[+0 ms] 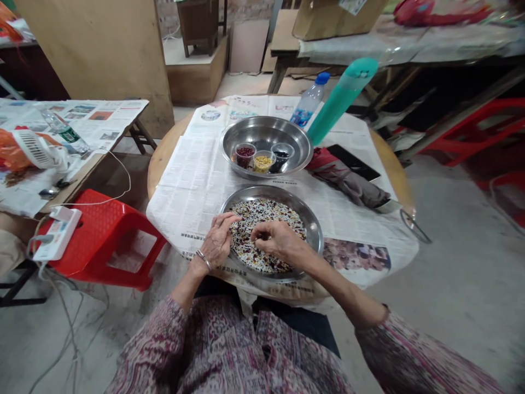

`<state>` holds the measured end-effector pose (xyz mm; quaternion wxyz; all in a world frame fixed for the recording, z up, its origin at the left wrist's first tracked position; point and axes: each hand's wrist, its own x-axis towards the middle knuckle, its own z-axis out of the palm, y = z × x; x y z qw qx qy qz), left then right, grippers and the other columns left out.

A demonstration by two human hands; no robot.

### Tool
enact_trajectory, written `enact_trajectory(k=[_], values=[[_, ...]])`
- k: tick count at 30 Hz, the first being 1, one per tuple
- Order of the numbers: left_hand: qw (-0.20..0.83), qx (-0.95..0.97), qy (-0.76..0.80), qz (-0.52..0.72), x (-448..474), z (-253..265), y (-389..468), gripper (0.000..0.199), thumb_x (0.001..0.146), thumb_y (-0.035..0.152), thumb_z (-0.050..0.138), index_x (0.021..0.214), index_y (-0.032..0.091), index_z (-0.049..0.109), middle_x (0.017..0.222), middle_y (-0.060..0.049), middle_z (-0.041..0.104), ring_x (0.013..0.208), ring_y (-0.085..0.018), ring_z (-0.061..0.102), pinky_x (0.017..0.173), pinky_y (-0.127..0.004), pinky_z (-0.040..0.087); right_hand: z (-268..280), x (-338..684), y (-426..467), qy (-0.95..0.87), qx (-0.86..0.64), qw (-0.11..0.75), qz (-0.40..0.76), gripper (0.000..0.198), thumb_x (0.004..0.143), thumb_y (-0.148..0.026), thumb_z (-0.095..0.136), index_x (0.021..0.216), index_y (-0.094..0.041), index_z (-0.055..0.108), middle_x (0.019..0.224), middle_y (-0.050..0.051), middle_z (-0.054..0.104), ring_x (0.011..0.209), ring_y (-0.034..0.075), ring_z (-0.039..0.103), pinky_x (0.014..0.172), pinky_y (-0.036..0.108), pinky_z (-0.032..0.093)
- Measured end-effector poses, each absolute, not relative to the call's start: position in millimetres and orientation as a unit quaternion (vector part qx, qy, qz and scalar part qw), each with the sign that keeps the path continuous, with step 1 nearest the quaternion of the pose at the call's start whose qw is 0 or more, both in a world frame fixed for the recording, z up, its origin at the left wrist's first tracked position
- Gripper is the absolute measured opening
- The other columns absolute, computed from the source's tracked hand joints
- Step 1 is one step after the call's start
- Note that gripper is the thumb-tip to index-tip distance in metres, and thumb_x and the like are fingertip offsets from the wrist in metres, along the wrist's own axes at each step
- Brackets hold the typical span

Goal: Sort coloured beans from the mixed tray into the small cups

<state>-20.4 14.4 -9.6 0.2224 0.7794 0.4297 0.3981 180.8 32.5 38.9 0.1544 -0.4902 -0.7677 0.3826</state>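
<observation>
A round steel tray [315,230] in front of me holds a spread of mixed beans and grains [266,210], white, dark red, black and yellow. My left hand [217,241], a bracelet at its wrist, rests at the tray's left rim with fingers stretched toward the grains. Over the middle of the tray, my right hand [279,241] has its fingers curled together in a pinch just above the grains; what is between them is hidden. Behind stands a steel basin [266,126] holding clear cups of dark red beans [245,156], yellow beans [262,162] and black beans [281,155].
Newspaper [184,175] covers the round table. A plastic bottle [309,101], a tall green object [342,101], a folded umbrella [348,178] and a dark flat device [353,162] lie or stand beyond the basin. A red stool [106,230] bears a power strip [57,235] at left.
</observation>
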Motion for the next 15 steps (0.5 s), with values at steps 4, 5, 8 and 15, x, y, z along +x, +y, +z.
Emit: enact_trajectory(k=[4, 5, 8, 15], values=[[0.221, 0.78, 0.428, 0.399, -20, -9, 14, 0.052, 0.081, -0.001, 0.036, 0.127, 0.02, 0.05, 0.128, -0.008, 0.05, 0.124, -0.021, 0.044, 0.112, -0.042, 0.036, 31, 184, 7, -0.843, -0.395, 0.148, 0.334, 0.021, 0.072, -0.006, 0.054, 0.078, -0.019, 0.069, 0.076, 0.0, 0.067, 0.067, 0.012, 0.058, 0.066, 0.024, 0.043], [0.219, 0.78, 0.429, 0.399, -20, -8, 14, 0.051, 0.082, 0.0, 0.036, 0.127, 0.02, 0.05, 0.128, -0.008, 0.051, 0.124, -0.021, 0.044, 0.112, -0.042, 0.036, 26, 184, 4, -0.86, -0.373, 0.143, 0.318, 0.022, 0.073, -0.005, 0.054, 0.08, -0.019, 0.069, 0.079, 0.002, 0.067, 0.071, 0.013, 0.059, 0.069, 0.025, 0.044], [0.217, 0.78, 0.428, 0.401, -20, -8, 14, 0.052, 0.081, -0.001, 0.036, 0.127, 0.02, 0.05, 0.128, -0.008, 0.051, 0.123, -0.021, 0.045, 0.111, -0.042, 0.037, 13, 184, 9, -0.886, -0.361, 0.152, 0.248, 0.027, 0.079, -0.005, 0.051, 0.091, -0.019, 0.07, 0.087, 0.005, 0.066, 0.081, 0.016, 0.061, 0.075, 0.029, 0.048], [0.223, 0.777, 0.43, 0.402, -19, -7, 14, 0.055, 0.079, -0.001, 0.036, 0.128, 0.021, 0.05, 0.127, -0.007, 0.05, 0.124, -0.021, 0.044, 0.112, -0.042, 0.036, 13, 178, 62, -0.857, -0.421, 0.247, 0.165, 0.035, 0.085, -0.005, 0.046, 0.107, -0.02, 0.069, 0.107, 0.009, 0.066, 0.1, 0.02, 0.059, 0.09, 0.036, 0.049]])
